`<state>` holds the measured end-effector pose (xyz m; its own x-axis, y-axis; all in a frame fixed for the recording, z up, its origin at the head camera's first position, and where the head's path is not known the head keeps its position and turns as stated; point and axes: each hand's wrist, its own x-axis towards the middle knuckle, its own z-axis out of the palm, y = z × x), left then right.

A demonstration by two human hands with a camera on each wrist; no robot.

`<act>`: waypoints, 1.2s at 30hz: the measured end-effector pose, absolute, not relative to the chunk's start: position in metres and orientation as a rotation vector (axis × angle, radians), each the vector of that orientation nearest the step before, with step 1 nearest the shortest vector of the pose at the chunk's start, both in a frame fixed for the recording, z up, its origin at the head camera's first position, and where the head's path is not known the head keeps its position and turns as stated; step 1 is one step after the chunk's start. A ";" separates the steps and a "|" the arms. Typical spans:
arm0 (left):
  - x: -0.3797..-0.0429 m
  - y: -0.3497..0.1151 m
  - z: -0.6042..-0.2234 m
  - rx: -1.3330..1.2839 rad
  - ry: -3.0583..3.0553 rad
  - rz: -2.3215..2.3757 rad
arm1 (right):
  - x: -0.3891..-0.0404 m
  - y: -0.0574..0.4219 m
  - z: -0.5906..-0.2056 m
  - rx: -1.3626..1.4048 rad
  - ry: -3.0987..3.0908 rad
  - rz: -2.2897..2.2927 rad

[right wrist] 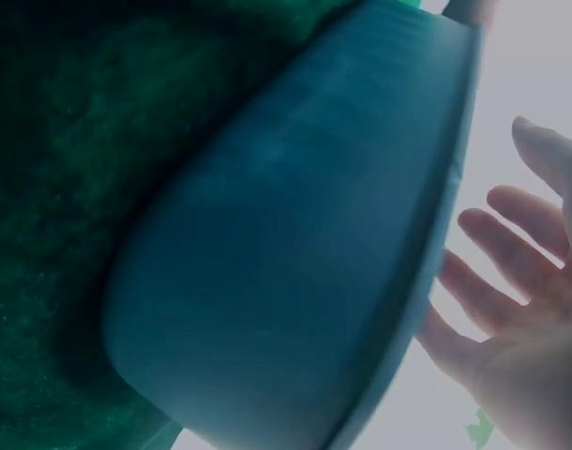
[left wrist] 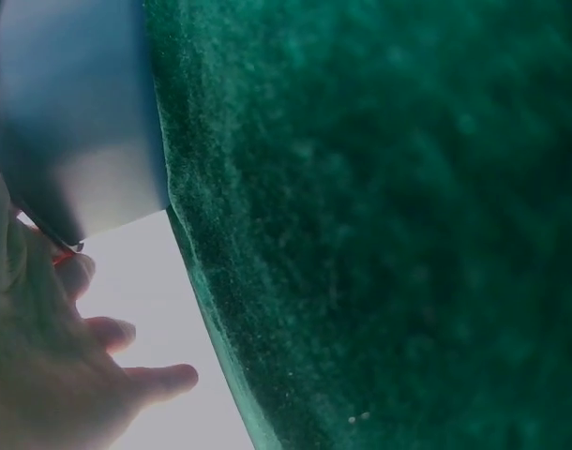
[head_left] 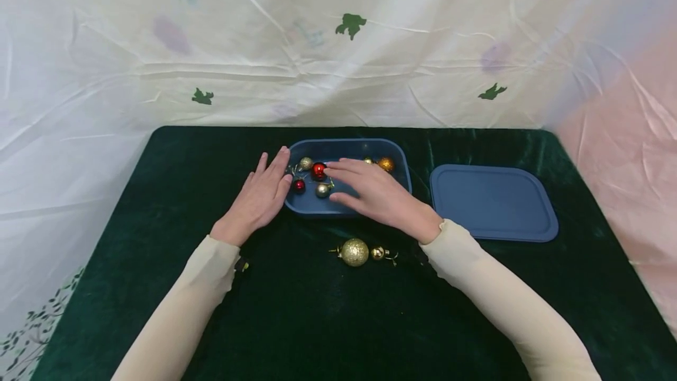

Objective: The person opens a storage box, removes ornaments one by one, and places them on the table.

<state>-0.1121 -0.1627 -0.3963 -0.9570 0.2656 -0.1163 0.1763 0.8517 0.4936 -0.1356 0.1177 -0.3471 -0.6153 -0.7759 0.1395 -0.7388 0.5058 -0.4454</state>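
Observation:
A blue rectangular container point(head_left: 349, 209) stands near the far edge of the table with several small ball ornaments inside. Among them are a shiny red ball point(head_left: 318, 170), a smaller red ball point(head_left: 298, 186), a silvery ball point(head_left: 322, 190) and an orange glitter ball point(head_left: 386, 164). My left hand point(head_left: 259, 193) is at the container's left rim, fingers extended. Over the container's right half hovers my right hand point(head_left: 378, 193), fingers spread and nothing in them; it hides part of the contents. In the right wrist view the container's outer wall point(right wrist: 286, 262) shows beside the fingers.
In front of the container lie a large gold glitter ball point(head_left: 354, 252) and a small shiny gold ball point(head_left: 378, 253). A flat blue lid point(head_left: 494, 203) rests to the right. Dark green velvet cloth point(head_left: 296, 322) covers the table, and a pale curtain point(head_left: 423, 46) hangs behind it.

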 end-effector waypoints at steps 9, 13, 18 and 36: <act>-0.112 -0.163 -0.395 0.335 2.821 0.719 | -0.150 0.105 -0.359 -1.394 2.665 -0.442; -0.112 -0.163 -0.394 0.332 2.821 0.720 | -0.157 0.099 -0.362 -1.406 2.651 -0.415; -0.112 -0.162 -0.395 0.323 2.823 0.721 | -0.162 0.093 -0.367 -1.395 2.639 -0.403; -0.112 -0.163 -0.399 0.328 2.837 0.717 | -0.168 0.080 -0.379 -1.394 2.572 -0.383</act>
